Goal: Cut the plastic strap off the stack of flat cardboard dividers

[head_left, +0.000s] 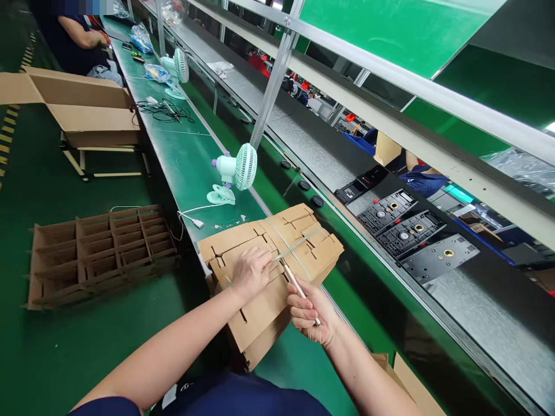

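A bundle of flat, slotted cardboard dividers (260, 300) lies in front of me on the green bench, bound by crossing pale plastic straps (299, 245). My left hand (252, 270) rests on top of the bundle, its fingers closed around one strap where it meets the fingertips. In my right hand (310, 312) is a slim knife (299, 289) with a pale handle, gripped in wrapped fingers. Its dark tip touches or nearly touches the strap just right of my left fingertips; exact contact I cannot tell.
A small mint fan (236, 170) stands on the bench (191, 156) beyond the bundle, its white cable near the edge. Assembled cardboard dividers (99, 248) sit low at left, below an open carton (93, 112). Black plastic parts (410, 231) lie on the conveyor (468, 306). A co-worker (73, 37) is at far left.
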The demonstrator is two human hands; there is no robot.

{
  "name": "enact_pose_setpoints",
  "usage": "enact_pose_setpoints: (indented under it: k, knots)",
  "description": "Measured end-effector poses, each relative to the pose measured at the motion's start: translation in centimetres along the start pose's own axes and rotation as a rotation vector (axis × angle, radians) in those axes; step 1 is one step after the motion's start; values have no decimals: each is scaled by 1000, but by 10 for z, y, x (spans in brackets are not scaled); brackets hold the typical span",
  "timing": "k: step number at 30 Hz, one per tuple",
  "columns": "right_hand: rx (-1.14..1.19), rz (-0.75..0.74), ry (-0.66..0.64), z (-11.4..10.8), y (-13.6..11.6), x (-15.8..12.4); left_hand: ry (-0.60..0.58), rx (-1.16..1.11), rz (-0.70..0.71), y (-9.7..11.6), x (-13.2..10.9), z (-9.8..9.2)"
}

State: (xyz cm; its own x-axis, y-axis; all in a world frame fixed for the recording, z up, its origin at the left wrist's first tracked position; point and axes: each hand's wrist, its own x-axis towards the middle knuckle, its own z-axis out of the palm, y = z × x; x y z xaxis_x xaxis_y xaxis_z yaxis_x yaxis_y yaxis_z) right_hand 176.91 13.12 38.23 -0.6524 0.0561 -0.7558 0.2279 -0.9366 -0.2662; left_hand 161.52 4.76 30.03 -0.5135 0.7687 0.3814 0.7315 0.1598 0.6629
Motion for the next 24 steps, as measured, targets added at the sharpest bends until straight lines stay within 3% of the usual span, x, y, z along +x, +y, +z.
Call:
enact_pose_setpoints:
  k: [4, 11, 13, 16, 18, 19, 21, 24]
  knots:
    - [-2, -4, -145, -15, 4, -8, 6, 84, 74, 0, -2, 3]
    - [-67, -30, 103, 10, 1, 3, 17, 95, 118, -2, -2, 2]
    - [-150, -91, 7, 22, -5, -15, 10, 87, 132, -3, -3, 3]
    - [-252, -450, -249, 38, -22, -56, -13, 25, 124, -5, -6, 3]
    - [-194, -714, -110, 38, -31, -74, -7, -18, 81, -6, -6, 1]
    - [-161, -738, 10, 32, -33, -76, -20, -20, 53, -6, -6, -1]
    - [-136, -624, 174, 13, -28, -67, -88, 18, 7, -6, -1, -7]
    - [-120, -489, 216, -27, -7, -41, -218, 92, 1, -2, 18, -12]
